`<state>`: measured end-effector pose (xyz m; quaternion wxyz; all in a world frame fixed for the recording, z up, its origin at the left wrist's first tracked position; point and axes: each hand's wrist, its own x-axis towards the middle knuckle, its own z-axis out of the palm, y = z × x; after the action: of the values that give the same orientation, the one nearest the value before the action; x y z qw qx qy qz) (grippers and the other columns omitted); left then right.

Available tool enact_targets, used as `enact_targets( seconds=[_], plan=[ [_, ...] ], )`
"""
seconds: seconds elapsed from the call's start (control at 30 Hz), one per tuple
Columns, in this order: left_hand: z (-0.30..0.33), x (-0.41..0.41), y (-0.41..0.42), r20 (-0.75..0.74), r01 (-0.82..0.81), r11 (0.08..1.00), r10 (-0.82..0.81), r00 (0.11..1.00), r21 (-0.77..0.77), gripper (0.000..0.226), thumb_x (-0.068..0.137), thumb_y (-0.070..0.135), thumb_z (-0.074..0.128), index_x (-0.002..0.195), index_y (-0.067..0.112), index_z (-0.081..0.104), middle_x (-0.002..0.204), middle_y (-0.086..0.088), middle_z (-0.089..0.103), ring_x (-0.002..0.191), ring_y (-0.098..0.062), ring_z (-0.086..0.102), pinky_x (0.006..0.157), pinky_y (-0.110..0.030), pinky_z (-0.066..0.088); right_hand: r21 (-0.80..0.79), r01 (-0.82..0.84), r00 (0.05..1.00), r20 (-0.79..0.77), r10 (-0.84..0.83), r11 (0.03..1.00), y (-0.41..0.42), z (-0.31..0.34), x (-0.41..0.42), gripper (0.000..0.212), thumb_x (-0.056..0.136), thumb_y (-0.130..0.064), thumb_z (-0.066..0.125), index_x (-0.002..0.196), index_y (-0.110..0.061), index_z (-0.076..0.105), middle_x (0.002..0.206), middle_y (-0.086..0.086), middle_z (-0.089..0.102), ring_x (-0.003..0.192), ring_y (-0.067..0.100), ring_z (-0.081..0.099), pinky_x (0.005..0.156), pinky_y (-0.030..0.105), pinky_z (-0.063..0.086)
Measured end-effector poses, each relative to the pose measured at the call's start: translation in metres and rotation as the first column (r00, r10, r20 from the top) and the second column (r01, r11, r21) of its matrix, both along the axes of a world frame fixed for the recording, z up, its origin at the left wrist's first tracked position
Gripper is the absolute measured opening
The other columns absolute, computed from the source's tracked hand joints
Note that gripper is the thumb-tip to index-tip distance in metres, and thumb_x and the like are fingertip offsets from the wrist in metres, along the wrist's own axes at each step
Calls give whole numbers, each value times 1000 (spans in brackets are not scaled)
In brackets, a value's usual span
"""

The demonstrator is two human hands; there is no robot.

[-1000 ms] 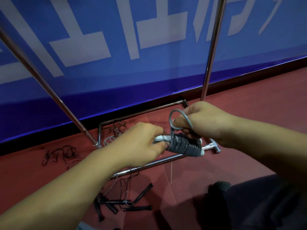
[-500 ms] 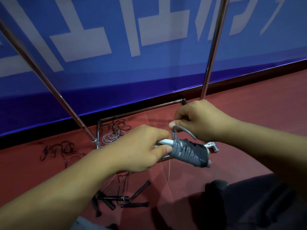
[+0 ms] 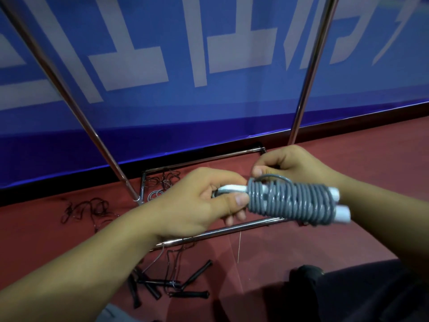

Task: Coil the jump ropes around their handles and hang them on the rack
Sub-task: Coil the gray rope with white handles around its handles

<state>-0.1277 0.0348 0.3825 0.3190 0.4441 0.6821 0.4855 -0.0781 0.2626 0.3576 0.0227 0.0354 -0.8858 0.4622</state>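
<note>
Dim, cool indoor light, softly focused throughout.
Glints run along the chrome rack poles (image 3: 308,73); wide-angle bending bows them outward, and the lower corners sink into shadow.

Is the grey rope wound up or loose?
Wound up: the grey rope sits in tight turns round both white handles, with one last small loop under the right hand.

Hands (image 3: 243,194) on coiled grey rope (image 3: 290,201)
</note>
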Motion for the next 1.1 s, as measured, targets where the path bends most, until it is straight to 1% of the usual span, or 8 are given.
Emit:
enact_targets(
  seconds=[0.1,0.2,0.3,0.43,0.57,0.7,0.83,1.1],
  plan=[
    [2,-2,4,189,-144,983,120,975,116,34,92,21,52,100,-12,61,71,4,64,59,-7,54,60,-17,46,111,119,987,91,-130,987,11,-18,-6,36,85,-58,66,85,-22,68,83,-7,70,82,5,68,76,22,51],
    [5,0,11,467,-302,940,197,862,160,22,91,26,57,90,9,70,69,3,59,54,-6,47,61,-22,41,-11,88,989,-118,-88,996,-3,-8,-5,15,85,-36,70,73,-28,64,67,-18,67,65,-7,59,65,12,45],
    [8,1,16,588,-400,906,249,769,139,22,89,31,57,79,20,73,66,3,53,52,-6,42,63,-26,37,35,17,984,-176,-10,999,-16,2,-3,23,92,-24,65,76,-39,62,64,-28,63,62,-8,57,62,10,41],
    [8,-4,16,626,-472,877,320,711,89,28,84,37,54,100,16,62,63,4,47,51,-7,38,62,-25,37,166,31,987,-159,-4,986,-20,0,-1,23,93,-28,67,75,-40,60,74,-6,67,71,8,61,66,21,46],
    [6,-6,18,606,-522,852,392,692,45,28,83,43,55,92,18,61,60,5,43,50,-7,36,63,-27,33,186,5,998,-69,8,983,-27,0,4,18,92,-34,66,75,-28,65,72,-1,68,68,13,61,68,35,50],
    [4,-7,20,592,-568,823,450,668,15,32,84,47,55,90,16,56,59,5,42,50,-7,34,62,-26,32,200,-31,999,-32,38,979,-33,2,5,27,94,-35,64,70,-22,60,67,3,62,57,6,47,60,28,42],
    [-2,-9,22,508,-587,810,501,700,11,30,96,46,49,86,18,54,62,5,44,54,-9,38,58,-25,34,41,-74,995,64,71,996,-36,5,8,28,96,-29,62,76,-9,63,63,0,61,51,2,49,55,16,41],
    [-7,-13,21,546,-568,819,440,713,82,51,83,44,58,116,7,68,107,-5,64,69,-6,52,51,-20,36,-360,-32,974,198,110,932,-36,7,12,16,83,-34,69,86,-18,71,71,1,69,69,15,67,64,27,51]
  ],
)
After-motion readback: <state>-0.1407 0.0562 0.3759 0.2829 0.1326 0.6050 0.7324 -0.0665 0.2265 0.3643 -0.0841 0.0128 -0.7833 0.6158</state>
